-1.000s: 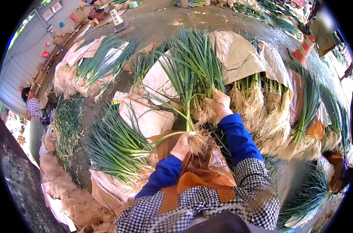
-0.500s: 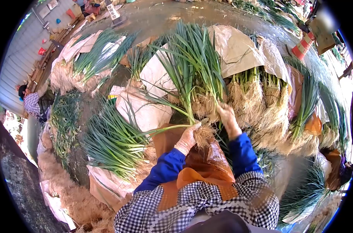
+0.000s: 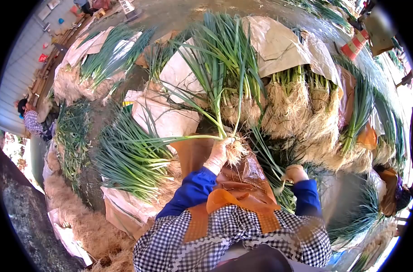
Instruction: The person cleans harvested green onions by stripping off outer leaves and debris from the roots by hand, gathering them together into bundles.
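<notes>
The left hand (image 3: pixel 218 155) gripped a few green stalks (image 3: pixel 219 119) by their root end, above the brown apron (image 3: pixel 243 181); one pointed left, others forward. Right of the apron, the right hand (image 3: pixel 295 173) neared loose leaves (image 3: pixel 271 164), its grip unclear.

Long green stalks (image 3: pixel 219 121) are gripped near their pale roots (image 3: pixel 236 152) in the left hand (image 3: pixel 219 152) of a blue-sleeved person, the right hand (image 3: pixel 295 173) lowered beside loose greens (image 3: pixel 286 196). Ahead, rooted bundles (image 3: pixel 286 106) lie partly under a tan sheet (image 3: pixel 279 47); a co-worker (image 3: pixel 33 122) appears at far left.
</notes>
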Demonstrator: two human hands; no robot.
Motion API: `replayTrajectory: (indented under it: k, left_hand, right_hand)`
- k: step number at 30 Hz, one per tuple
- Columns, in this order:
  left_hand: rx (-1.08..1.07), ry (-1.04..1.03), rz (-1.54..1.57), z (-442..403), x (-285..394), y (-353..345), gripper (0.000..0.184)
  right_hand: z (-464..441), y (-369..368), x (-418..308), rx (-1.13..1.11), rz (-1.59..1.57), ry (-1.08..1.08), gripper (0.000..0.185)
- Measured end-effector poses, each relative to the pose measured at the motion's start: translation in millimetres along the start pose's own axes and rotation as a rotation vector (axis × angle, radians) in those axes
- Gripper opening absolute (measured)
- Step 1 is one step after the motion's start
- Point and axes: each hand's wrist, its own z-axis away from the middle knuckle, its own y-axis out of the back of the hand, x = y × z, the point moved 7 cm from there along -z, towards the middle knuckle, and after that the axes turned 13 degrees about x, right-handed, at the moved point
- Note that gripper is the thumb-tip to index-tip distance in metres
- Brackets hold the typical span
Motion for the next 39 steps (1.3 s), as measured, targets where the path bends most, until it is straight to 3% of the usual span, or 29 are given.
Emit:
replayTrajectory:
  k: [1,2,3,4,6,7,8,9,11,13,15,16,17,18,20,21,23,25,28,30,31,32,34,35,36,37,38,39]
  left_hand:
    - [-0.008,0.008,-0.007,-1,-3,-2,0.013]
    - [-0.103,0.067,0.08,1,-8,-9,0.013]
    - [-0.19,0.128,0.169,6,-14,-14,0.013]
    - [-0.145,0.122,0.116,13,-13,-17,0.012]
    - [-0.182,0.112,0.064,28,-9,-28,0.021]
    - [-0.198,0.125,0.029,26,-11,-26,0.024]
    - [-0.214,0.28,0.02,18,-20,-14,0.03]
    - [-0.168,0.249,0.055,31,-5,-20,0.033]
    - [-0.602,0.305,0.293,43,21,-38,0.036]
    - [-0.568,0.165,0.381,63,55,-53,0.033]
    - [-0.496,0.223,0.279,31,45,-34,0.024]
    - [-0.377,0.193,0.287,18,42,-31,0.019]
    - [-0.178,0.205,0.276,5,32,-20,0.018]
    - [-0.12,0.162,0.241,-2,26,-17,0.018]
    - [-0.082,0.114,0.188,-6,19,-16,0.017]
    - [-0.087,0.114,0.193,-9,18,-18,0.017]
    - [-0.103,0.248,0.103,-7,4,-18,0.016]
    - [-0.132,0.217,0.104,-5,6,-25,0.019]
    - [-0.186,0.179,0.145,9,13,-41,0.023]
    - [-0.154,0.164,0.151,20,18,-46,0.023]
    - [-0.131,0.146,0.162,19,21,-48,0.024]
    - [-0.115,0.306,0.187,6,3,-38,0.023]
    - [-0.18,0.302,0.101,-4,-21,-36,0.024]
    - [-0.245,0.298,-0.002,8,-29,-46,0.025]
    - [-0.159,0.271,-0.032,19,-38,-45,0.027]
    - [-0.126,0.113,-0.052,4,-48,-34,0.027]
    - [-0.091,0.113,-0.055,4,-51,-27,0.027]
    - [-0.06,0.111,-0.059,2,-53,-23,0.028]
  right_hand:
    - [9,22,-25,-0.154,0.126,0.087,0.057]
    - [9,89,-63,-0.01,-0.185,-0.193,0.053]
    - [-14,109,-87,0.273,-0.71,-0.137,0.047]
    - [-31,128,-111,0.471,-1.204,0.061,0.04]
    - [-54,168,-150,0.37,-1.565,0.059,0.036]
    - [-67,166,-165,0.158,-1.894,0.024,0.035]
    - [-92,174,-171,0.475,-1.673,0.204,0.035]
    - [-110,186,-177,0.773,-1.417,0.373,0.034]
    - [-98,231,-166,1.175,-0.591,0.183,0.033]
    - [-112,255,-133,1.251,-0.446,0.037,0.027]
    - [-124,271,-109,1.358,-0.273,0.0,0.021]
    - [-178,244,-87,1.386,-0.533,0.039,0.028]
    - [-165,257,-96,1.284,-0.426,0.035,0.032]
    - [-151,269,-106,1.185,-0.319,0.042,0.036]
    - [-165,259,-100,1.267,-0.771,0.071,0.038]
    - [-171,258,-100,1.304,-0.777,0.034,0.039]
    - [-132,287,-131,1.258,-0.382,0.072,0.032]
    - [-157,280,-134,1.259,-0.333,0.093,0.034]
    - [-245,234,-95,0.989,-1.181,-0.053,0.026]
    - [-154,263,-109,0.796,-0.985,-0.006,0.018]
    - [-113,270,-125,0.574,-0.696,-0.221,0.015]
    - [-97,251,-131,0.425,-0.682,-0.259,0.021]
    - [-112,178,-130,0.66,-0.966,0.101,0.033]
    - [-65,195,-146,0.986,-0.614,0.24,0.029]
    - [-57,189,-149,1.007,-0.567,0.197,0.028]
    - [-52,187,-152,1.034,-0.52,0.157,0.029]
    - [-45,187,-158,1.074,-0.289,0.151,0.032]
    - [-40,186,-158,1.075,-0.294,0.142,0.032]
